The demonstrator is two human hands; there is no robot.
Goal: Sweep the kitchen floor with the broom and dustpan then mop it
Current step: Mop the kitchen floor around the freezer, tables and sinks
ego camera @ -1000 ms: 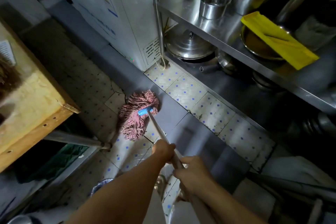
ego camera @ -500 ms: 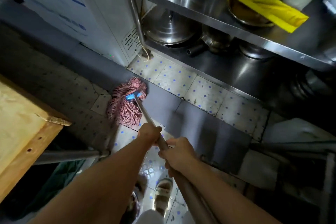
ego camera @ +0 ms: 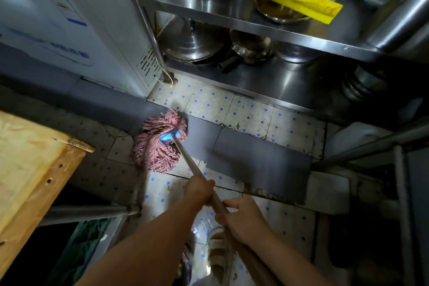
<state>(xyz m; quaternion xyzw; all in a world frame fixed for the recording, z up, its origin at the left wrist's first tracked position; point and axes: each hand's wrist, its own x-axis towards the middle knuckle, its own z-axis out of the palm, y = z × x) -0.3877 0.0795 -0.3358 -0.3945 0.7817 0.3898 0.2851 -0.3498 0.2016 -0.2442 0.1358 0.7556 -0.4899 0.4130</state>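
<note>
Both the left hand (ego camera: 199, 191) and right hand (ego camera: 246, 223) stayed clenched on the metal mop handle (ego camera: 185, 158); the pink string mop head (ego camera: 160, 141) had slid farther ahead of them.

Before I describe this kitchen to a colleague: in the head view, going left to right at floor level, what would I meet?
Wooden table → pink string mop head → grey floor strip → dark metal frame at the right edge. Both hands grip the mop handle below: left hand, right hand.
</note>
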